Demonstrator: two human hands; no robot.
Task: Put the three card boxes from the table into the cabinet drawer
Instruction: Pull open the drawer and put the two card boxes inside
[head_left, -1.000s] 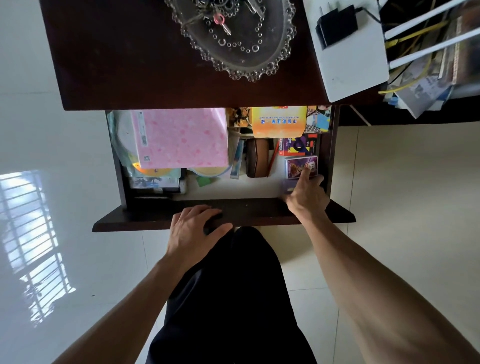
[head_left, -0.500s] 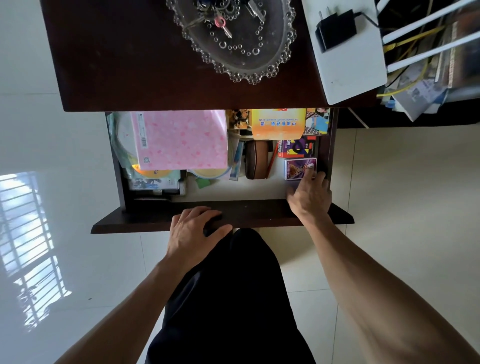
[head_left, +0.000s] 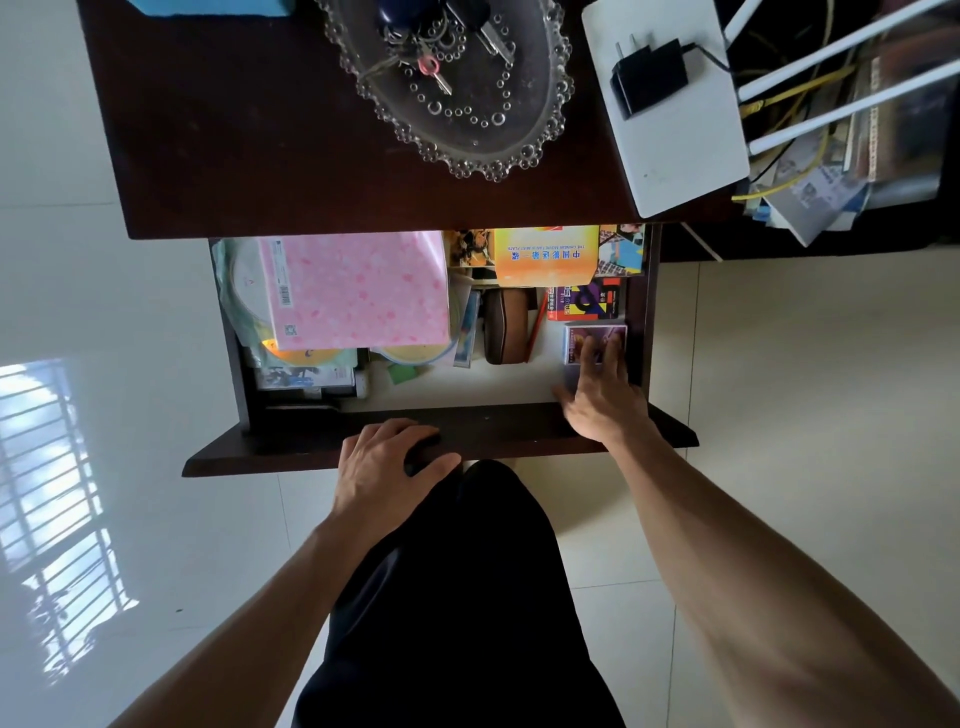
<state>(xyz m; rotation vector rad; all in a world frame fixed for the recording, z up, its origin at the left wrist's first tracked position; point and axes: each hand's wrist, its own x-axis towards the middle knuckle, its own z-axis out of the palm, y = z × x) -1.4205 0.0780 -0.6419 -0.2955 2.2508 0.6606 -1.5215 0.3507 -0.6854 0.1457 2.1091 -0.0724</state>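
Note:
The cabinet drawer (head_left: 644, 317) is pulled out below the dark table top. In its right front corner lies a purple card box (head_left: 584, 332). My right hand (head_left: 602, 395) rests flat on it, fingers spread over its top, not wrapped around it. A bluish box edge (head_left: 570, 376) shows just under that hand; I cannot tell what it is. Behind the purple box sits a red, black and purple card box (head_left: 584, 302). My left hand (head_left: 389, 462) grips the drawer's front panel (head_left: 291, 447) near its middle.
The drawer also holds a pink folder (head_left: 358, 291), discs, a brown case (head_left: 506, 327) and a yellow box (head_left: 543, 254). On the table stand a glass tray (head_left: 540, 130) with keys and a white router (head_left: 680, 135) with a black plug. White tiled floor surrounds the cabinet.
My right hand drew back slightly from the purple box, then slid forward so its fingers lie over it. My left hand stayed on the drawer front.

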